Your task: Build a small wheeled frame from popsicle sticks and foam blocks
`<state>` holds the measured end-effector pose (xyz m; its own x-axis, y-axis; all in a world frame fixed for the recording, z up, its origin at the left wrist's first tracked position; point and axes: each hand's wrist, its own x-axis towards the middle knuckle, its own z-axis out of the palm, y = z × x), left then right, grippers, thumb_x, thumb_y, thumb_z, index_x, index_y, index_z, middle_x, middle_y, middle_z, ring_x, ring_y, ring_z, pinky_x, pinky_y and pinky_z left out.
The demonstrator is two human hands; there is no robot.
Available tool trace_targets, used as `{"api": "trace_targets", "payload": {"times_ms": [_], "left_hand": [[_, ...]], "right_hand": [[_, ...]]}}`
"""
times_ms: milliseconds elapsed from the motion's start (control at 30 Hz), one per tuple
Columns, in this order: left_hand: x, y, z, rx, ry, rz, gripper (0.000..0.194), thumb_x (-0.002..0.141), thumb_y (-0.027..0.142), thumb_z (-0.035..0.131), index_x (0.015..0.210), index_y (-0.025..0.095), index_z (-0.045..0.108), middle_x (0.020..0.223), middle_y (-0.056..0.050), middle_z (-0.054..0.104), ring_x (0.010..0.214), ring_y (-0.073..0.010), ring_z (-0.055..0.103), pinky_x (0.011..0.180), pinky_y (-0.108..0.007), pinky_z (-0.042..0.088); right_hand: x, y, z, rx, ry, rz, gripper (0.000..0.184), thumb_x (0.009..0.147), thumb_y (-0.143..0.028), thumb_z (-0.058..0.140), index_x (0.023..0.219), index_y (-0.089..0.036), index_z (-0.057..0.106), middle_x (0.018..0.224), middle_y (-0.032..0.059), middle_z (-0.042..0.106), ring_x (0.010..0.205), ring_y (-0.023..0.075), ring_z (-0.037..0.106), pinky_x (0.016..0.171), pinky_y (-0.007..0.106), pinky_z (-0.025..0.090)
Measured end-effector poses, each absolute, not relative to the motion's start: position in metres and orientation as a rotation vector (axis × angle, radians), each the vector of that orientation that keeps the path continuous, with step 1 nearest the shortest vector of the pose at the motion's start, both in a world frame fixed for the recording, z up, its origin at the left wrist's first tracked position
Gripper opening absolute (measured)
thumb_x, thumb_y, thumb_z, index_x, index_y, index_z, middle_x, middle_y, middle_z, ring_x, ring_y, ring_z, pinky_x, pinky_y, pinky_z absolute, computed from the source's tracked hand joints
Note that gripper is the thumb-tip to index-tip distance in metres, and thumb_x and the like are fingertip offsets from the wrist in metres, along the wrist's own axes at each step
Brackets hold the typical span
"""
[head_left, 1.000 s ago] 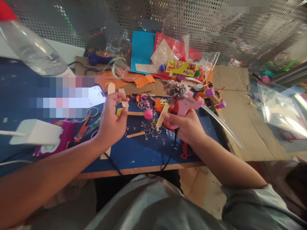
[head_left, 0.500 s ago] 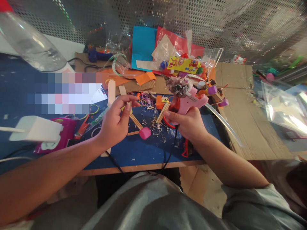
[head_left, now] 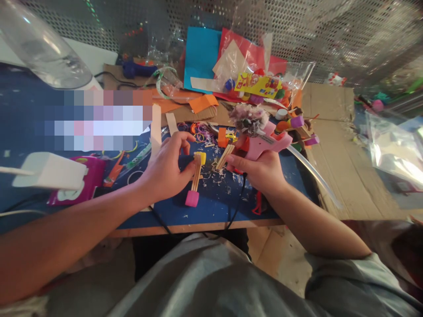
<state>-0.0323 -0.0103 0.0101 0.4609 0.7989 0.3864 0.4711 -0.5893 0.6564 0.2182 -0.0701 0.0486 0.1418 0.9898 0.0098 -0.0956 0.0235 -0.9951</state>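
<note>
My left hand (head_left: 168, 169) is curled, its thumb and fingers pinching the yellow-ended top of a small bundle of wooden sticks (head_left: 196, 177). A pink foam block (head_left: 192, 198) caps the bundle's lower end, and a yellow piece (head_left: 202, 158) sits at the top. Wrapped around the handle of a pink glue gun (head_left: 257, 145), my right hand (head_left: 259, 169) also has another short bundle of sticks (head_left: 225, 156) at its thumb and fingertips. A fluffy grey-pink clump (head_left: 249, 118) covers part of the gun. Behind it extends a long translucent glue stick (head_left: 315, 178).
Scraps and loose bands litter the blue tabletop (head_left: 211, 211). A white plug (head_left: 49, 171) rests on a magenta power block (head_left: 79, 180) at left, near a bottle (head_left: 49, 53). Cardboard (head_left: 346, 176) lies right; coloured paper (head_left: 202, 57) and a craft bag (head_left: 259, 85) stand behind. A black cord (head_left: 236, 204) hangs down.
The foam-capped stick bundle has swung from a slant to nearly upright, its pink end moving left and nearer me. My left hand has shifted right. My right hand keeps its grip on the glue gun.
</note>
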Motion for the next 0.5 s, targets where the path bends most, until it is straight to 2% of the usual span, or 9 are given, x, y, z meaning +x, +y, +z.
{"api": "trace_targets", "payload": {"times_ms": [233, 333, 500], "left_hand": [[-0.032, -0.023, 0.022, 2.368, 1.108, 0.644, 0.067, 0.092, 0.032, 0.079, 0.152, 0.028, 0.052, 0.084, 0.003, 0.072, 0.100, -0.0328, 0.076, 0.109, -0.060, 0.055], [-0.031, -0.027, 0.028, 2.327, 1.100, 0.548, 0.078, 0.092, 0.033, 0.081, 0.163, 0.027, 0.050, 0.080, 0.004, 0.077, 0.103, -0.0346, 0.080, 0.112, -0.060, 0.052], [-0.031, -0.027, 0.031, 2.296, 1.085, 0.487, 0.083, 0.095, 0.037, 0.081, 0.171, 0.026, 0.050, 0.081, 0.002, 0.084, 0.110, -0.0380, 0.081, 0.115, -0.063, 0.049]], "right_hand": [[0.221, -0.067, 0.046, -1.218, -1.021, 1.086, 0.058, 0.064, -0.045, 0.116, 0.091, -0.025, 0.069, 0.077, -0.0043, 0.069, 0.055, 0.0128, 0.064, 0.049, 0.030, 0.058], [0.223, -0.065, 0.042, -1.237, -1.019, 1.081, 0.054, 0.066, -0.042, 0.115, 0.092, -0.025, 0.071, 0.077, -0.0049, 0.070, 0.054, 0.0117, 0.063, 0.048, 0.028, 0.057], [0.223, -0.060, 0.039, -1.245, -1.014, 1.073, 0.048, 0.065, -0.037, 0.114, 0.088, -0.024, 0.073, 0.073, -0.0045, 0.072, 0.051, 0.0117, 0.063, 0.047, 0.028, 0.057]]}}
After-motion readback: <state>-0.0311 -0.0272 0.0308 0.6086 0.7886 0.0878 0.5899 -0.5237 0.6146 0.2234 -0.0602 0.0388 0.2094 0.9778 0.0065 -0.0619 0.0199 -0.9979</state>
